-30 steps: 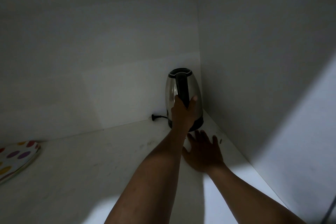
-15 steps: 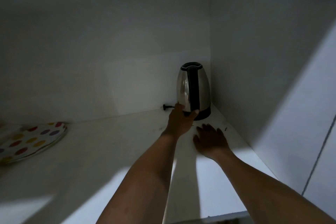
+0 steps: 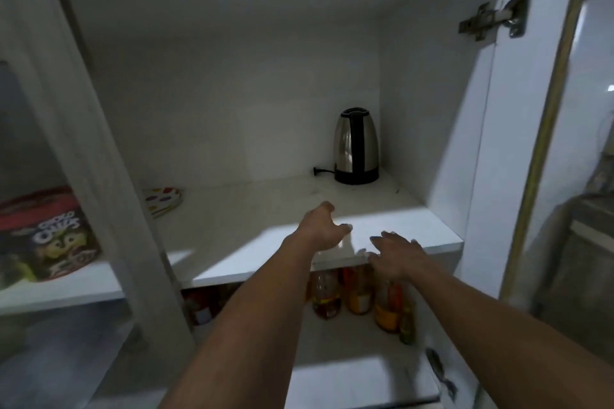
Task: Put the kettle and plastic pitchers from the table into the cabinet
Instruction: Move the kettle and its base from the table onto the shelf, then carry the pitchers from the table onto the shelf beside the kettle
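A steel kettle (image 3: 356, 146) with a black handle and base stands upright in the back right corner of the cabinet's upper shelf (image 3: 252, 242), its plug lying to its left. My left hand (image 3: 324, 226) hovers over the shelf's front part, fingers apart, holding nothing. My right hand (image 3: 397, 254) is at the shelf's front edge, also empty with spread fingers. Both hands are well in front of the kettle and apart from it. No plastic pitchers are in view.
A dotted plate (image 3: 162, 201) lies at the shelf's left. Several bottles (image 3: 357, 295) stand on the shelf below. A cereal box (image 3: 46, 239) sits behind the glass door on the left. The right cabinet door (image 3: 545, 143) stands open on its hinge (image 3: 491, 15).
My left hand has let go of the kettle's handle and both hands have drawn back to the shelf's front. The view has pulled away from the cabinet's inside.
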`<action>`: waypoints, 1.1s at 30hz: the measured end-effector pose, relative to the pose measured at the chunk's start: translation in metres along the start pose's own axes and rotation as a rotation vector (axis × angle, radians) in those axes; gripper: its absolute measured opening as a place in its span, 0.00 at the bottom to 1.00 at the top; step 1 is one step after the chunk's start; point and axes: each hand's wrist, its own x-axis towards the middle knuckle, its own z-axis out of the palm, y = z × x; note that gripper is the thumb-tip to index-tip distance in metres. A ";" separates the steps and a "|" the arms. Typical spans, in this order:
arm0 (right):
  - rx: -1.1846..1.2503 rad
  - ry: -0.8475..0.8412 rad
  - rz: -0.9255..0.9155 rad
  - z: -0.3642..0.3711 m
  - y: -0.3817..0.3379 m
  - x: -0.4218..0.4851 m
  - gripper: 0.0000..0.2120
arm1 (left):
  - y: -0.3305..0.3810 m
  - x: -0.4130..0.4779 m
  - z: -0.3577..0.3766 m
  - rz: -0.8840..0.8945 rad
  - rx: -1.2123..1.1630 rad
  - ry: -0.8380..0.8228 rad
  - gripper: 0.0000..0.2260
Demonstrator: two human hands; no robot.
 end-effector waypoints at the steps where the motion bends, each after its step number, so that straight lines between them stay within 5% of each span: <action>1: 0.013 0.014 0.005 0.002 -0.002 -0.021 0.29 | -0.002 -0.021 0.004 0.015 -0.004 -0.003 0.33; 8: 0.077 0.024 -0.046 0.009 -0.036 -0.139 0.23 | -0.016 -0.153 -0.005 -0.006 0.023 -0.023 0.32; 15: 0.100 0.019 -0.263 -0.014 -0.137 -0.197 0.22 | -0.062 -0.263 -0.085 -0.145 0.093 0.159 0.32; 21: 0.107 -0.107 -0.578 0.005 -0.249 -0.242 0.29 | -0.130 -0.390 -0.135 -0.422 0.091 0.325 0.25; 33: 0.094 -0.283 -1.023 0.101 -0.481 -0.341 0.32 | -0.281 -0.635 -0.210 -0.934 0.054 0.619 0.30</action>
